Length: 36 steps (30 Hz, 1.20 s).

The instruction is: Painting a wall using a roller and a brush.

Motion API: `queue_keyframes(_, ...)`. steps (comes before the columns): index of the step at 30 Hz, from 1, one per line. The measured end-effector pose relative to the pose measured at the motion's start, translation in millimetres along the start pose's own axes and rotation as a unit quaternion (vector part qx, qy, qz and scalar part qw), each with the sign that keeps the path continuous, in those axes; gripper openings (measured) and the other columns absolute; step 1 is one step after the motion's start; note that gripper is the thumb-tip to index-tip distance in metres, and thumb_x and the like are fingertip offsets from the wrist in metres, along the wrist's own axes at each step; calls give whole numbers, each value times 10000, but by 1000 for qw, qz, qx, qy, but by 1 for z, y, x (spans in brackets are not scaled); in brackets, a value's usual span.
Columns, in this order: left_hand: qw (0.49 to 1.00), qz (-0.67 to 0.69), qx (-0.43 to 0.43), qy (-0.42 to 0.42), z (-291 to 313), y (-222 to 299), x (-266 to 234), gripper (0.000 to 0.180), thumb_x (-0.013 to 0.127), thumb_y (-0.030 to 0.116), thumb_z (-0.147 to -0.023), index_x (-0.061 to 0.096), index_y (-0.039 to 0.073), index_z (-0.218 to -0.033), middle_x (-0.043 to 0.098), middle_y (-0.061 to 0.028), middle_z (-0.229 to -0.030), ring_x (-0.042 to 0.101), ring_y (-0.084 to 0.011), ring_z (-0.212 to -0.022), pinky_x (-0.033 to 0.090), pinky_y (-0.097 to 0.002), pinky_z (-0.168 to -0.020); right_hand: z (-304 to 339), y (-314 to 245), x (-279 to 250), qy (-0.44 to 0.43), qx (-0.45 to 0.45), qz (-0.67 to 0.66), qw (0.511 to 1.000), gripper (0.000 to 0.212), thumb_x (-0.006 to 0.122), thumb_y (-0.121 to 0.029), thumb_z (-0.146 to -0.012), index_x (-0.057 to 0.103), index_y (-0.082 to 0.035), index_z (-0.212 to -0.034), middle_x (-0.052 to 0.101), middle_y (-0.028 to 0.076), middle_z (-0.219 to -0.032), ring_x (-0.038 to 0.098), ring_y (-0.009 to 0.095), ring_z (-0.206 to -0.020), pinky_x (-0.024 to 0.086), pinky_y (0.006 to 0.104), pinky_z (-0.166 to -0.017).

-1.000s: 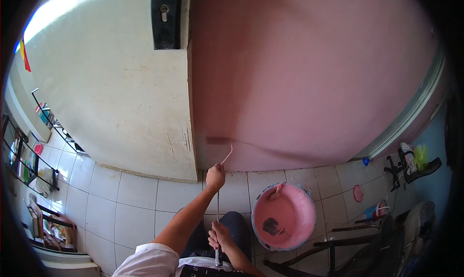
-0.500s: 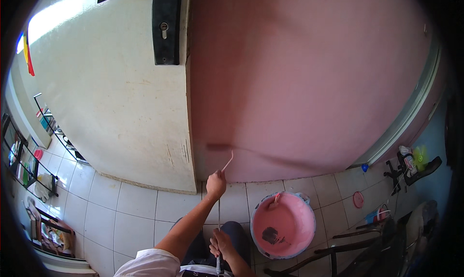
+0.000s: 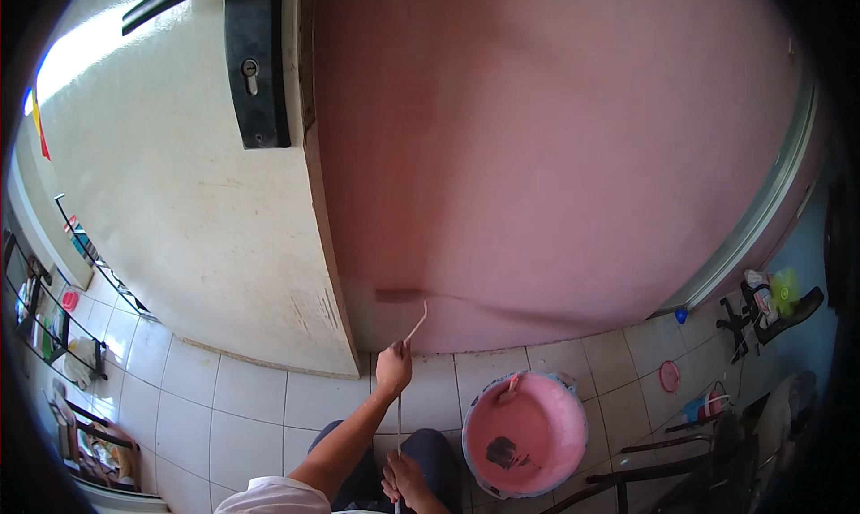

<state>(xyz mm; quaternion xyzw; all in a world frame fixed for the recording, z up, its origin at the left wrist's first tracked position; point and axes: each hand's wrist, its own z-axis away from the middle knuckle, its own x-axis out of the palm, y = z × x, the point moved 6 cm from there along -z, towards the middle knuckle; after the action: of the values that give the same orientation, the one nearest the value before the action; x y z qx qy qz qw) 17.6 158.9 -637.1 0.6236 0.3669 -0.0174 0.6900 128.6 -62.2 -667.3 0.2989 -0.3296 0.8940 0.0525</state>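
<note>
A paint roller [image 3: 400,295] rests against the lower part of the pink wall [image 3: 555,173], close to the door's edge. Its bent pink wire frame [image 3: 418,319] runs down to a long thin pole [image 3: 399,415]. My left hand [image 3: 394,368] is closed round the upper end of the pole, arm stretched forward. Lower down, between my knees, my right hand [image 3: 405,481] is wrapped round the pole. To the right of my knees stands a round tub [image 3: 573,424] with pink paint coating its inside and a dark patch at the bottom. A paint-smeared brush [image 3: 510,388] leans at its far rim.
At left is a cream door [image 3: 197,209] with a black handle plate [image 3: 255,66]. Dark chair legs [image 3: 645,469] reach in at lower right. A pink lid [image 3: 669,376] and a small bucket [image 3: 706,406] sit on the tiled floor [image 3: 246,393]. Racks [image 3: 54,326] line the far left.
The whole view has shifted and tilted, so the door and its handle plate appear farther left and lower. Both hands keep their hold on the pole, and the roller stays low on the wall.
</note>
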Motion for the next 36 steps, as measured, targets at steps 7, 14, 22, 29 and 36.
queue_keyframes(7, 998, -39, -55, -13, -9, -73, 41, 400, 454, 353, -916, 611, -6, -835, 585, -255, -780, 556, -455, -772, 440, -504, -658, -11, -4, -12, 0, 56, -6, 998, 334, 477, -354, -933, 385, -137, -696, 331, 6, -437, 315, 132, -285, 274, 282, -284)
queue_keyframes(14, 997, 5, -71, -29, -15, -44, 26, 422, 471, 370, -903, 605, -13, -788, 586, -246, -753, 561, -446, -783, 443, -488, -655, 19, -41, 20, 26, 74, -27, 997, 355, 470, -406, -922, 396, -152, -685, 333, -1, -440, 305, 127, -289, 266, 280, -295)
queue_keyframes(22, 987, 36, -148, -43, -15, -83, 52, 470, 507, 414, -879, 578, -28, -737, 545, -261, -696, 556, -429, -694, 420, -458, -611, -1, -52, 20, 2, 88, -4, 996, 267, 534, -145, -910, 348, -141, -719, 343, -5, -455, 304, 88, -289, 268, 257, -295)
queue_keyframes(29, 994, 1, -91, -56, -20, -117, 64, 458, 532, 411, -855, 581, -24, -722, 541, -251, -669, 565, -421, -670, 426, -453, -592, -37, -6, 4, -4, 65, 4, 998, 364, 638, -102, -845, 310, -150, -693, 346, 8, -426, 364, 128, -268, 299, 281, -261)
queue_keyframes(36, 986, -16, -123, -111, -21, -142, 88, 454, 509, 416, -853, 618, -15, -759, 596, -267, -788, 578, -446, -805, 454, -490, -713, -44, -23, 2, 10, 61, -40, 997, 313, 638, -41, -812, 361, -142, -709, 369, 7, -446, 378, 145, -292, 281, 292, -265)
